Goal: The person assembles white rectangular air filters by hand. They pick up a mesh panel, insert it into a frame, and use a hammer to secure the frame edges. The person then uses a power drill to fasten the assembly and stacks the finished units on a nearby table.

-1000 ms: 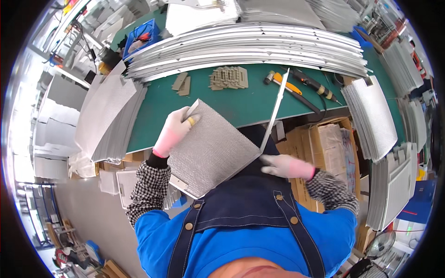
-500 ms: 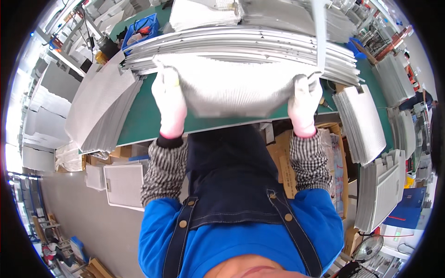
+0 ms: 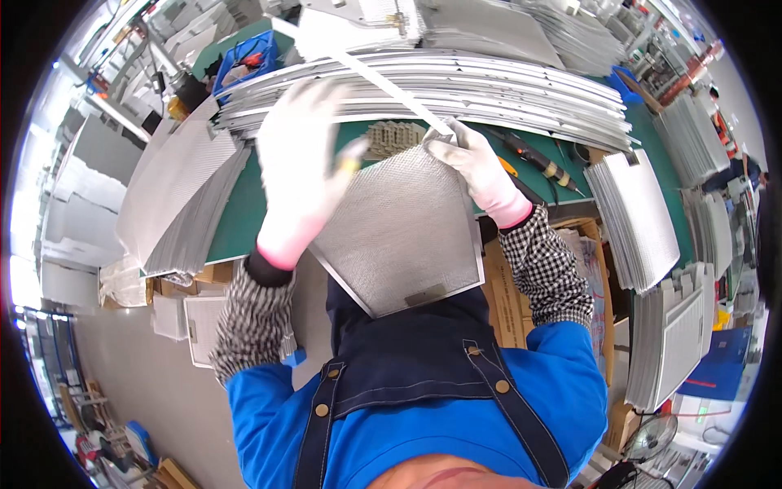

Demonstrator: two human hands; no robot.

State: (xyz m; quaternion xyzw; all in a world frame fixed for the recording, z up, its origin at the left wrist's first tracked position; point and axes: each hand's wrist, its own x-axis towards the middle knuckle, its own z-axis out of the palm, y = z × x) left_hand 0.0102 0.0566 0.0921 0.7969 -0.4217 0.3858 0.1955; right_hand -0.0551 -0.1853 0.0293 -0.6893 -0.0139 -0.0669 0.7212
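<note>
A silver mesh panel (image 3: 403,232) with a thin metal frame along its lower and side edges leans toward my apron. My right hand (image 3: 481,167), in a white glove, grips its upper right corner. From that same corner a narrow white metal strip (image 3: 383,83) slants up to the left; whether it is joined to the panel I cannot tell. My left hand (image 3: 301,155), gloved too, is raised beside the panel's upper left edge. Motion blurs its fingers, though they look stretched out with the thumb apart. Something yellow shows at the thumb.
Long metal frame strips (image 3: 440,85) lie stacked across the green table (image 3: 232,216). Small metal pieces (image 3: 393,138) and a power screwdriver (image 3: 542,163) lie behind the panel. Mesh sheets are stacked left (image 3: 183,187) and right (image 3: 631,220). A blue bin (image 3: 248,61) stands far left.
The panel, held level by both hands before, now hangs tilted down toward me from my right hand. My left hand has let go and risen. The white strip has swung over to the left.
</note>
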